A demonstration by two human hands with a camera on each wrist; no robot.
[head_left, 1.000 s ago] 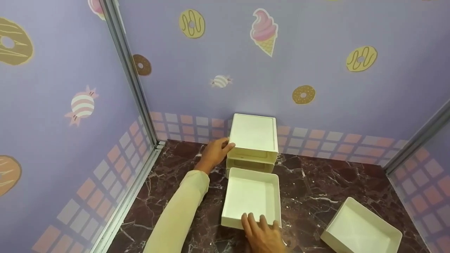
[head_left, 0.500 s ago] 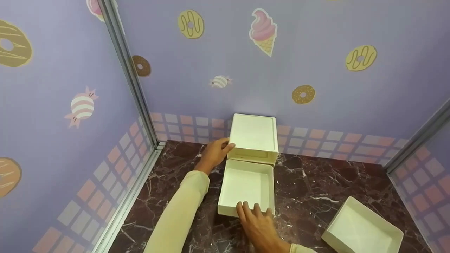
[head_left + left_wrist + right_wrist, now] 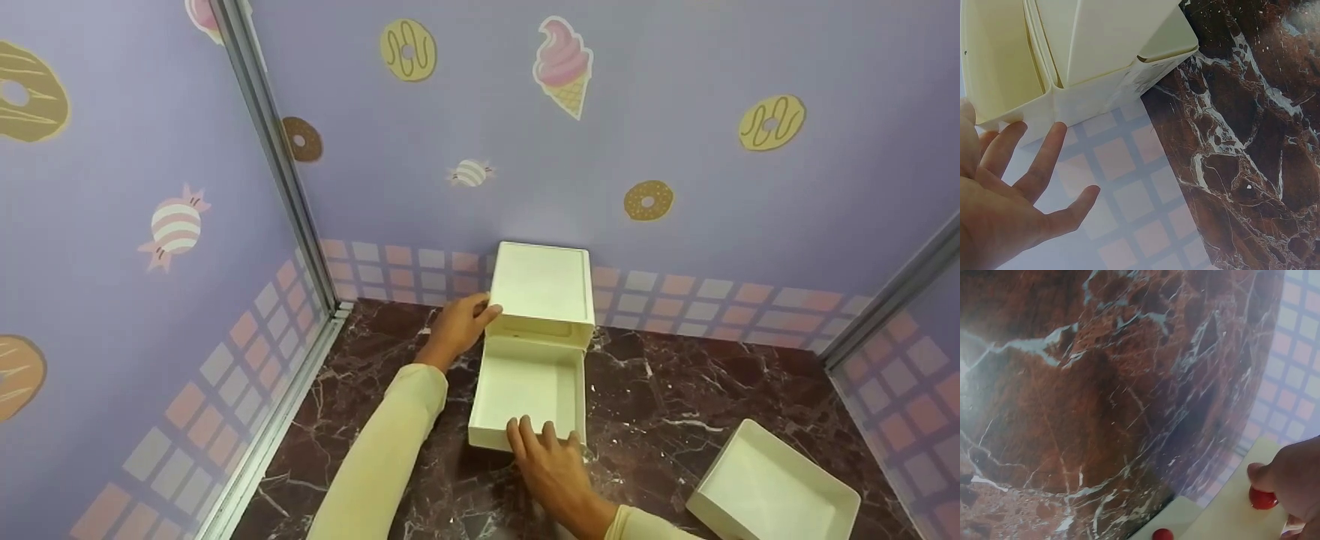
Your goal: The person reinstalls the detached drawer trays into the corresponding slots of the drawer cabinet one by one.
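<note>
A cream plastic drawer unit (image 3: 544, 281) stands against the back wall, its top compartment open at the front. Below that opening, a pulled-out drawer (image 3: 525, 390) sits with its back end in the unit. My left hand (image 3: 457, 326) holds the unit's left front edge, thumb at the corner and fingers spread along the side wall. The right hand (image 3: 551, 472) grips the drawer's front wall, fingertips over the rim. In the right wrist view, its thumb lies by a red knob (image 3: 1264, 499) on the drawer front. Another red knob (image 3: 1162, 534) shows on a pale front below.
A second cream drawer (image 3: 772, 487) lies at an angle on the dark marbled surface (image 3: 660, 405), to the right. Purple walls with printed sweets enclose the back and sides. A metal corner post (image 3: 274, 135) runs up at the left.
My right hand has moved the drawer left and back toward the unit, closing the gap, and its back end has entered the compartment. The left hand has stayed in place.
</note>
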